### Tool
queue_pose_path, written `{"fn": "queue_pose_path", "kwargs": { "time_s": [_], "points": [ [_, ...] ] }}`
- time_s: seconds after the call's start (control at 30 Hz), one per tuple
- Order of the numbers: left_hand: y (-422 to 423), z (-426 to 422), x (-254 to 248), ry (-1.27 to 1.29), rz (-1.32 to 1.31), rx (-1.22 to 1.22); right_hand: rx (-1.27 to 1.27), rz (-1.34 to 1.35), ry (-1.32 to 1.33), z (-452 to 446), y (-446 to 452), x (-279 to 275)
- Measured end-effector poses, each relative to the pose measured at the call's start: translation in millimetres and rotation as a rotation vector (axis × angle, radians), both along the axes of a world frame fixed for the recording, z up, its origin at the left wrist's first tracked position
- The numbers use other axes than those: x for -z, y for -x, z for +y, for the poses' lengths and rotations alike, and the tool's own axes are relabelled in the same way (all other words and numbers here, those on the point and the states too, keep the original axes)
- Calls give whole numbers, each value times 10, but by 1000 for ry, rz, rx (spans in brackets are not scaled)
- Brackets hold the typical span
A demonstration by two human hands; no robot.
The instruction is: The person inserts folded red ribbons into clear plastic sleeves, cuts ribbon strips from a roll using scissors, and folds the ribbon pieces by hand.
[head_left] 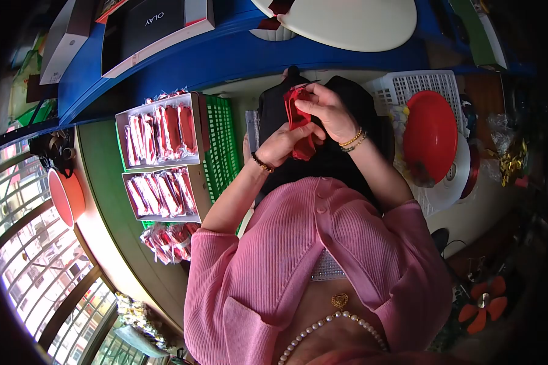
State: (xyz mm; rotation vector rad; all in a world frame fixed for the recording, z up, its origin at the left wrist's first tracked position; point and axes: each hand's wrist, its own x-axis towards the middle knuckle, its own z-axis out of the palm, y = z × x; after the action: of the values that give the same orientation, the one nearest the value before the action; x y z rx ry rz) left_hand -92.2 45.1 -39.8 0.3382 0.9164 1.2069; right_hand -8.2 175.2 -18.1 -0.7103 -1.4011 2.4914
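Head view: both hands closed on a folded red cloth strip, left hand gripping low, right hand pinching its upper part, above the dark-clad lap, between green plastic basket and red bowl.

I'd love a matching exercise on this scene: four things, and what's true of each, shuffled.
1. Pearl necklace
2. Red bowl
3. Red material
4. Pale open boxes

A. Between left hand and right hand
B. Filled with wrapped packets
C. Partly over a white basket
D. Worn by the person

Pairs: 1-D, 2-C, 3-A, 4-B
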Motion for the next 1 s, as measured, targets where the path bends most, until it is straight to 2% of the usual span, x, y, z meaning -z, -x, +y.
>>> {"fn": "queue_pose_path", "kwargs": {
  "time_s": [0.07,0.13,0.2,0.27,0.3,0.37,0.4,0.43,0.5,0.63,0.73,0.77,0.83,1.0],
  "points": [
    [13,-20,-32,19,58,29,21,5,-17,-13,-51,74],
    [29,-23,-70,-39,218,-125,27,8,-34,-29,-70,79],
    [23,-8,-125,-47,182,-159,35,11,-48,-61,-96,78],
    [-51,14,-221,32,-121,-331,-12,-111,-101,-89,-124,63],
    [-62,0,-164,34,-126,-333,-14,-116,-100,-110,-130,105],
    [-85,-23,-6,68,-139,-324,58,-138,-818,-158,-140,261],
    [-100,-21,-48,104,-145,-344,155,-82,-1022,-169,-149,252],
    [-109,-37,-42,107,-152,-347,148,-88,-1020,-166,-184,214],
    [-126,-85,-19,131,-190,-315,278,-40,-1454,-146,-262,73],
    [-217,-128,-20,165,-218,-342,110,127,-1717,-82,-317,-119],
    [-244,-136,-24,123,-182,-280,-216,71,-1785,16,-210,-293],
    [-255,-141,-52,120,-182,-266,-217,72,-1786,70,-176,-285],
    [-246,-160,-63,116,-180,-261,-387,134,-1754,155,-103,-265],
    [-170,-212,-51,111,-72,-236,-444,173,-1723,200,-39,-298]
  ]
}}
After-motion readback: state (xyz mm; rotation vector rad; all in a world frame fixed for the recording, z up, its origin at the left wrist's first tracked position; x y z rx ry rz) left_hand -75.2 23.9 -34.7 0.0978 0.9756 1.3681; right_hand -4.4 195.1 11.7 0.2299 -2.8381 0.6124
